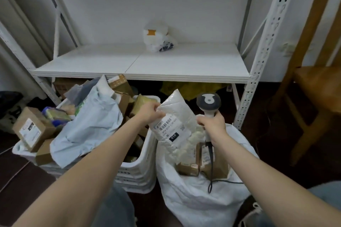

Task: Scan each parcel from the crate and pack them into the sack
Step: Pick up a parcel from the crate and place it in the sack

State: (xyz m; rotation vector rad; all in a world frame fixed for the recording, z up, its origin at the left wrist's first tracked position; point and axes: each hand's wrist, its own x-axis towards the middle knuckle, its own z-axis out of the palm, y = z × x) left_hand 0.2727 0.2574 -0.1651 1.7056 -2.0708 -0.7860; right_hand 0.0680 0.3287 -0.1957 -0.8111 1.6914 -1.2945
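Head view: pinched white bubble mailer (177,114) by top edge in left hand (154,113). Hung slanting down-right over sack (193,204) mouth, beside crate (142,167). Gripped barcode scanner (208,100) in right hand (212,122), just right of label (170,126), head up, not aimed.

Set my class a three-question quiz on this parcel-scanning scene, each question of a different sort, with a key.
1. True or false: the left grip pinches the white bubble mailer by its left edge.
2. Multiple choice: the right grip holds A) a barcode scanner B) a tape roll C) a marker pen.
3. Fill the gap: of the white crate and the white sack, the ____ stands on the person's right.
Key: 1 true; 2 A; 3 sack.
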